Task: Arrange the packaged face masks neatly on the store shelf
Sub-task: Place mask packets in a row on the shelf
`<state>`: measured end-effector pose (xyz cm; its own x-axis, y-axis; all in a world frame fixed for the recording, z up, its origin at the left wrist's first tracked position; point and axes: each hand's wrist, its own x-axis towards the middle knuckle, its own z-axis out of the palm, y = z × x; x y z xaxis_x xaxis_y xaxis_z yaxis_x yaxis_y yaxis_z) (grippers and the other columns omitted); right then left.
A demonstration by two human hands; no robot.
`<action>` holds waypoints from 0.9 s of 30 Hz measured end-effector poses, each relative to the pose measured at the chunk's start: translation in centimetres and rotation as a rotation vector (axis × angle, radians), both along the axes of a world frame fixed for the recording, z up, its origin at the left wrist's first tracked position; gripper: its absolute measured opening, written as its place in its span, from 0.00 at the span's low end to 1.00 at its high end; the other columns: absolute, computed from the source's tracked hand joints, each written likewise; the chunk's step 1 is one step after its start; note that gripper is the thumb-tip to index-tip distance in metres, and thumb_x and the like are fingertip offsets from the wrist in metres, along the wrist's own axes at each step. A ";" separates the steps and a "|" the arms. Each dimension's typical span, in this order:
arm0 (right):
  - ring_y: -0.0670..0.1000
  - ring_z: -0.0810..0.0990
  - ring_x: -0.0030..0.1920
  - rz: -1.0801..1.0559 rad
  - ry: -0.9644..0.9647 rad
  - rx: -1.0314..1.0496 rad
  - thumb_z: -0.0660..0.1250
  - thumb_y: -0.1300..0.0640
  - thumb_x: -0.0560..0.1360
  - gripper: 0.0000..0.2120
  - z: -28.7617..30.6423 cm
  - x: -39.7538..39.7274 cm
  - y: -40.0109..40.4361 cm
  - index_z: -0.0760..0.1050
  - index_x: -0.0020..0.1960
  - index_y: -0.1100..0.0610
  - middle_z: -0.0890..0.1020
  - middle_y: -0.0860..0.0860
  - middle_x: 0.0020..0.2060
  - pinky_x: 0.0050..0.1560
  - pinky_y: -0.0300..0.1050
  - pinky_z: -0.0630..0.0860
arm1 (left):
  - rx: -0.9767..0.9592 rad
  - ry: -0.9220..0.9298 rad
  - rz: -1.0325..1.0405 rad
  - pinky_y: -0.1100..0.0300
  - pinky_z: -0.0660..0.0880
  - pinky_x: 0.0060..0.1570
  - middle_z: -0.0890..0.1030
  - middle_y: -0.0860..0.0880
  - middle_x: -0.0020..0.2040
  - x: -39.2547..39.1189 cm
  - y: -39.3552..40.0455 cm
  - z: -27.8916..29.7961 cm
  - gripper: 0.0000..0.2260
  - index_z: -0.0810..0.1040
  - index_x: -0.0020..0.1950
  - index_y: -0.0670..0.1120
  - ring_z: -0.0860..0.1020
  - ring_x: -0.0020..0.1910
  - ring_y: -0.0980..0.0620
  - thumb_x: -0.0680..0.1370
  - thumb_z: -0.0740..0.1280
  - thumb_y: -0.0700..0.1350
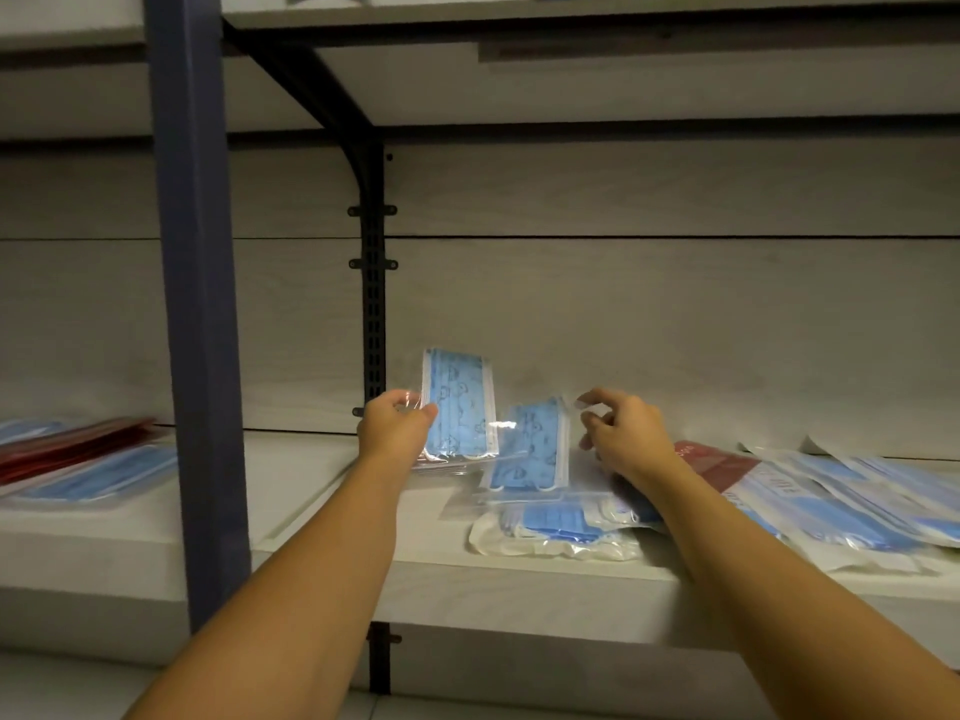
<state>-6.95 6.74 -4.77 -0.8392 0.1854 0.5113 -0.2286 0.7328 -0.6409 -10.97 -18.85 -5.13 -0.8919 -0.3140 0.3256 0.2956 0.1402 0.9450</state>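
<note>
My left hand [397,426] pinches the left edge of a clear pack of blue patterned face masks [460,402], which stands upright near the shelf's back wall. A second blue patterned pack [530,444] leans tilted just to its right. My right hand [621,433] pinches that pack's upper right corner between thumb and forefinger. Both packs rest on the white shelf [467,579]. In front of them lies a flat pack of plain blue masks [553,532].
More mask packs [841,501] lie fanned out on the right of the shelf, one with a red label [717,465]. Red and blue packs [78,459] lie on the neighbouring shelf at left. A blue upright post [200,304] and a black bracket [374,304] divide the bays.
</note>
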 end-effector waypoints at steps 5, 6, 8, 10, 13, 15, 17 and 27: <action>0.52 0.82 0.34 0.023 -0.017 -0.346 0.58 0.64 0.83 0.14 0.2 0.1 0.1 0.68 0.68 0.57 0.84 0.57 0.42 0.30 0.41 0.74 | -0.009 0.008 -0.043 0.61 0.70 0.41 0.75 0.50 0.51 0.0 0.3 0.0 0.10 0.74 0.58 0.48 0.74 0.41 0.52 0.79 0.71 0.40; 0.51 0.82 0.34 0.035 -0.015 -0.378 0.59 0.64 0.83 0.16 0.3 0.2 0.1 0.67 0.70 0.58 0.84 0.57 0.43 0.29 0.41 0.74 | -0.006 0.013 -0.053 0.60 0.69 0.45 0.73 0.50 0.52 -0.1 0.3 0.0 0.10 0.72 0.55 0.49 0.74 0.43 0.50 0.79 0.70 0.40; 0.51 0.81 0.34 0.067 -0.030 -0.422 0.66 0.62 0.81 0.24 0.3 0.3 0.1 0.63 0.74 0.59 0.84 0.55 0.42 0.32 0.43 0.77 | -0.001 0.016 -0.065 0.60 0.67 0.48 0.72 0.49 0.53 -0.1 0.3 -0.1 0.09 0.72 0.51 0.49 0.72 0.46 0.49 0.79 0.70 0.39; 0.51 0.81 0.37 0.098 -0.073 -0.450 0.74 0.60 0.75 0.37 0.4 0.5 0.0 0.58 0.77 0.60 0.83 0.55 0.41 0.36 0.45 0.78 | -0.005 0.023 -0.065 0.62 0.68 0.43 0.73 0.51 0.50 -0.5 0.3 -0.2 0.11 0.75 0.61 0.45 0.73 0.41 0.53 0.80 0.70 0.39; 0.53 0.80 0.37 0.104 -0.134 -0.489 0.79 0.64 0.69 0.50 0.5 0.6 0.0 0.51 0.80 0.58 0.82 0.57 0.43 0.34 0.48 0.76 | -0.028 0.029 -0.064 0.61 0.70 0.46 0.74 0.52 0.51 -0.4 0.4 -0.2 0.20 0.72 0.70 0.41 0.74 0.43 0.53 0.79 0.70 0.39; 0.53 0.78 0.36 0.097 -0.163 -0.540 0.80 0.65 0.68 0.51 0.6 0.3 0.1 0.51 0.80 0.57 0.82 0.58 0.45 0.32 0.48 0.74 | -0.020 0.034 -0.081 0.58 0.70 0.52 0.74 0.48 0.58 -0.4 0.3 -0.1 0.21 0.71 0.71 0.41 0.75 0.51 0.49 0.79 0.70 0.39; 0.52 0.75 0.34 0.101 -0.190 -0.589 0.81 0.64 0.66 0.43 0.7 0.1 0.4 0.63 0.75 0.58 0.82 0.58 0.46 0.29 0.46 0.71 | -0.021 0.029 -0.088 0.58 0.70 0.52 0.74 0.47 0.58 0.0 0.3 0.0 0.21 0.71 0.70 0.41 0.75 0.53 0.48 0.79 0.71 0.38; 0.54 0.84 0.39 0.237 -0.135 -0.641 0.76 0.63 0.73 0.11 0.7 0.5 0.1 0.80 0.53 0.57 0.85 0.56 0.45 0.35 0.48 0.81 | -0.043 -0.021 -0.091 0.49 0.83 0.48 0.86 0.46 0.46 1.6 0.2 0.5 0.05 0.81 0.45 0.45 0.85 0.46 0.46 0.79 0.70 0.37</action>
